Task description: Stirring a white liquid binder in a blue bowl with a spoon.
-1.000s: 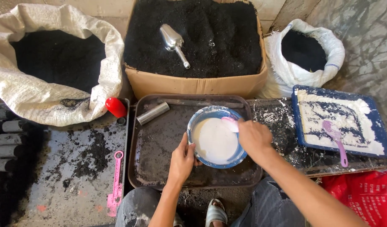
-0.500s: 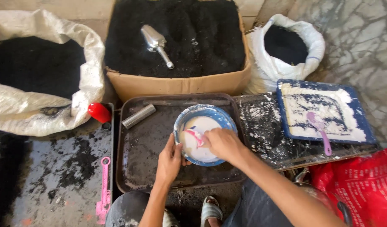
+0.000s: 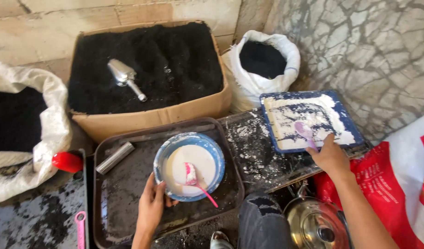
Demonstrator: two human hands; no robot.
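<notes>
My left hand (image 3: 153,207) grips the near rim of a blue bowl (image 3: 189,140) holding white liquid. A pink spoon (image 3: 198,180) rests in the bowl with its handle sticking out over the rim. The bowl sits on a dark brown tray (image 3: 115,198). My right hand (image 3: 329,156) is closed around the handle of a purple spoon (image 3: 305,132) lying in a blue rectangular tray (image 3: 341,117) smeared with white paste.
A cardboard box (image 3: 175,115) of black powder with a metal scoop (image 3: 123,76) stands at the back. White sacks (image 3: 262,83) (image 3: 46,133) of black powder flank it. A metal tube (image 3: 115,157), red cap (image 3: 66,162), pink tool (image 3: 80,228), kettle (image 3: 315,223) and red bag (image 3: 401,184) lie around.
My right hand let go of the pink spoon in the bowl and moved right to the purple spoon in the blue tray. The camera view shifted left and down.
</notes>
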